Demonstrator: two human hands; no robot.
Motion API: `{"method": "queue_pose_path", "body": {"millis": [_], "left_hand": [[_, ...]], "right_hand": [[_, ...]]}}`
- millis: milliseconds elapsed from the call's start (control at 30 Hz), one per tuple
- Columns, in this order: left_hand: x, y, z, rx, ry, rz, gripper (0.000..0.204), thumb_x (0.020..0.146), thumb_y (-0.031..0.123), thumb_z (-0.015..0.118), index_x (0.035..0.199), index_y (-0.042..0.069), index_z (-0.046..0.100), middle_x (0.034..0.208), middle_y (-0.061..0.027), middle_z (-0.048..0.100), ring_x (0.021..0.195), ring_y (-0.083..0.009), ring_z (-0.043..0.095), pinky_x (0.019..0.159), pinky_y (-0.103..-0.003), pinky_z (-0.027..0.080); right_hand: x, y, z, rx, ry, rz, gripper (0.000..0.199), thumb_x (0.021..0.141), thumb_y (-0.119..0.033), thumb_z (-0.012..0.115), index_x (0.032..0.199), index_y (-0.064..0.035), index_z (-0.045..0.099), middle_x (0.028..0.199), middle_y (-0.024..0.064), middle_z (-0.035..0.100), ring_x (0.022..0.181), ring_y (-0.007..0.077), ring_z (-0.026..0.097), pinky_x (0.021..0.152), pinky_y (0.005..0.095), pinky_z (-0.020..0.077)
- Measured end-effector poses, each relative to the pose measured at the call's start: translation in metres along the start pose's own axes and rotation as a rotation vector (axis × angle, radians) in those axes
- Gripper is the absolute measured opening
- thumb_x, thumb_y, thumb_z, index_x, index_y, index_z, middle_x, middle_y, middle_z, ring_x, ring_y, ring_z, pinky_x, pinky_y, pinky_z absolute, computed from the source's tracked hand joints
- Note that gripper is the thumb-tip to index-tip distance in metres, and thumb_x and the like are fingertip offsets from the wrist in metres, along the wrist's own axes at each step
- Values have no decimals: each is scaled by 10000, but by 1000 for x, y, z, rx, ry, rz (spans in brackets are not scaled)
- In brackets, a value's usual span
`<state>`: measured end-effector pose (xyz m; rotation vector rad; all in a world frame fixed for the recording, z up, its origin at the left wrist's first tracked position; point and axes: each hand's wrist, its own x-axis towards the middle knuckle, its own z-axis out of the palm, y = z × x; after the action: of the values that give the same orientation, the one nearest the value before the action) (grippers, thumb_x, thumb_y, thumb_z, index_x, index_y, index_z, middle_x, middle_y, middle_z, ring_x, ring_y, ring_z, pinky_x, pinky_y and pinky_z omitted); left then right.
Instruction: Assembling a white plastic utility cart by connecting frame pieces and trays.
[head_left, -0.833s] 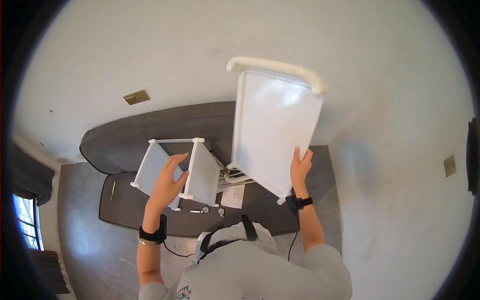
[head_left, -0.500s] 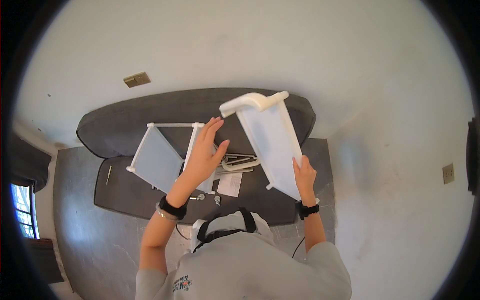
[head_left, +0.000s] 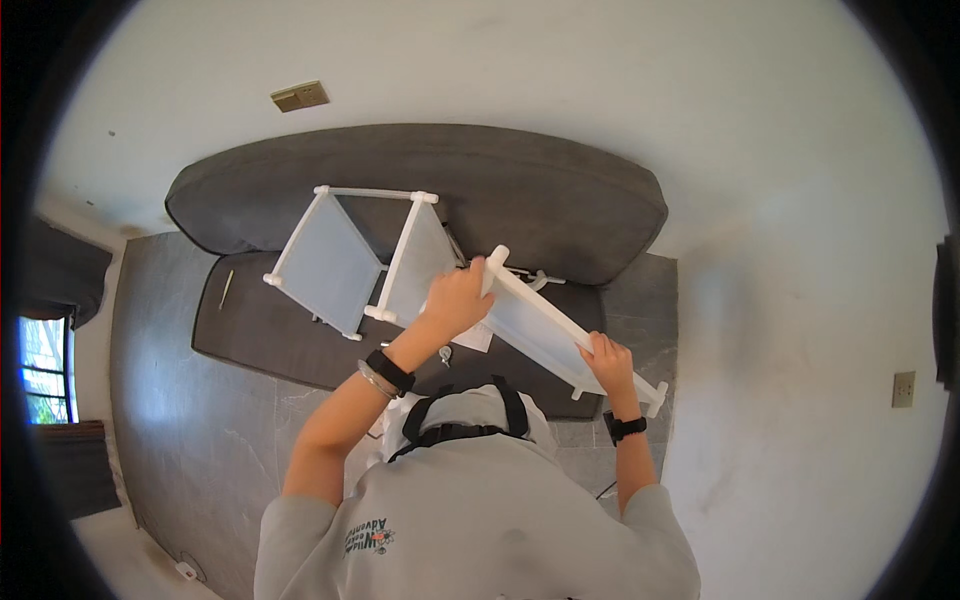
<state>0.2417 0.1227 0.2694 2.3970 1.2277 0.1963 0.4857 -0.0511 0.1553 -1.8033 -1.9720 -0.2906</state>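
Both my hands are on a white tube-framed panel (head_left: pixel 532 330) with a pale sheet in it, held slanting above the front of the sofa. My left hand (head_left: pixel 460 298) is closed round its upper left end, by a rounded corner fitting. Farther right, my right hand (head_left: pixel 608 364) grips the long upper rail with the fingers over it. The curved handle piece at the panel's end is mostly hidden by my left hand. Just left of it stands a white frame (head_left: pixel 408 255) with pale panels, on the sofa seat.
A dark grey sofa (head_left: pixel 260 340) stands against the wall. On its seat lie a thin pale rod (head_left: pixel 227 288), a paper sheet (head_left: pixel 474 337), a small caster (head_left: pixel 445 354) and white tube parts (head_left: pixel 540 280), partly covered. A wall outlet (head_left: pixel 903 389) is at the right.
My left hand, open and apart before, has closed on the panel's end. The panel has tipped down from a steeper pose, and my right hand still holds it. The view has shifted slightly.
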Motion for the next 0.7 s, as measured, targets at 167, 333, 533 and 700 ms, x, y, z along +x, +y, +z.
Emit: {"method": "queue_pose_path", "body": {"millis": [167,333,533,700], "left_hand": [[-26,-9,33,-49,77,-47,455,652,142,604,1035,-12,413,727,-174,595,724,-356,586,638,-465,441],[-45,1,57,0,138,130,510,612,99,593,1078,-12,417,760,-141,595,780,-299,567,662,-421,386],[-48,-5,83,175,99,454,453,605,79,612,1026,-2,466,744,-88,563,772,-243,535,696,-362,370],[-51,-8,92,293,26,494,311,625,61,605,909,28,482,756,-72,560,774,-234,532,705,-342,368]], "right_hand": [[14,-15,-13,95,-289,194,386,694,-221,683,991,-46,508,869,97,558,752,233,593,653,340,478],[57,-68,-17,344,-221,211,568,677,-158,678,1185,-57,445,1128,161,469,1020,323,494,863,411,397],[76,-92,11,294,-126,-56,597,597,-127,694,1146,-60,469,1158,122,454,1053,304,464,907,419,388],[60,-90,38,338,-135,-47,468,572,-147,702,992,-78,508,835,38,555,822,213,521,698,325,447]]}}
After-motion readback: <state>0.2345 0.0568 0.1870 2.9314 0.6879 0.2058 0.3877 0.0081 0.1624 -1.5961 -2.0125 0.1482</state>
